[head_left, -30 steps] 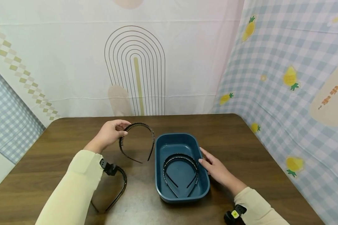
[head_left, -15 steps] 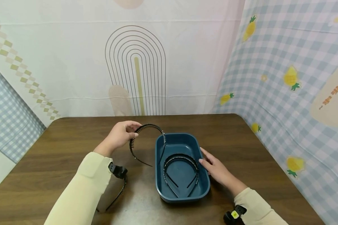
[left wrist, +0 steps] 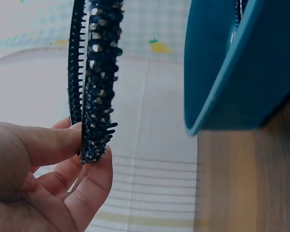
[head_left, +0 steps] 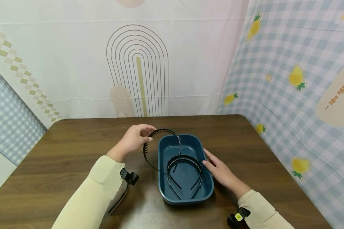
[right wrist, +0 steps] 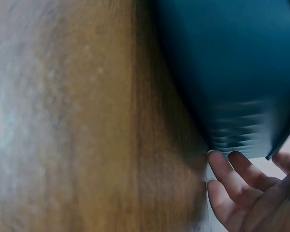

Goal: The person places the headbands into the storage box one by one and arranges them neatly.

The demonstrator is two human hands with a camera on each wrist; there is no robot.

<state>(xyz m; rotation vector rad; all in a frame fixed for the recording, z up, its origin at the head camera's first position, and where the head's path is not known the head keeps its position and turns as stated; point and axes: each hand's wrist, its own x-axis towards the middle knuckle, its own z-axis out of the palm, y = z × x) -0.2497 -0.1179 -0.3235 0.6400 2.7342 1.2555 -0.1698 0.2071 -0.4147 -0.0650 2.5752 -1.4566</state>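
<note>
My left hand [head_left: 134, 139] pinches a black toothed headband [head_left: 164, 130] between thumb and fingers. The band hangs over the left rim of a blue plastic tub [head_left: 185, 203], its ends pointing down. In the left wrist view, dark glittering beads cover the outside of that headband [left wrist: 99, 58], and small teeth line the inside. Similar black headbands [head_left: 187, 157] lie nested in the tub. On the tub's right side, my right hand [head_left: 219, 170] has its thumb at the rim and its extended fingers against the outer wall [right wrist: 241, 72].
Another black headband [head_left: 118, 202] lies on the brown wooden table [head_left: 60, 165], partly hidden by my left sleeve [head_left: 89, 190]. White printed cloth [head_left: 74, 63] hangs behind the table, with checked cloth [head_left: 278, 63] along the right.
My left hand has carried the headband rightward, from beside the tub to over its left part. The right hand, the tub and the headbands inside have stayed in place.
</note>
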